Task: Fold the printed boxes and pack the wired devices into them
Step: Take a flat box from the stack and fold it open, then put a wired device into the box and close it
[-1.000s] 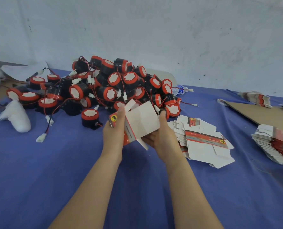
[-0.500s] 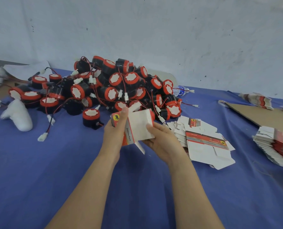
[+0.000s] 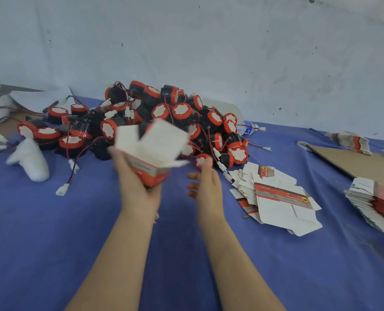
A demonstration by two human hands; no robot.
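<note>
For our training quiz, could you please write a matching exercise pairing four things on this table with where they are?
1 box; 2 flat boxes; 3 devices; 4 bottle
A heaped by the wall; B gripped in the left hand; C just past the devices' right edge; D spread on the cloth, right of the right hand
Pairs: 1-B; 2-D; 3-A; 4-C

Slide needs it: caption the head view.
Left hand holds an open printed box; right hand open beside piled wired devices.
</note>
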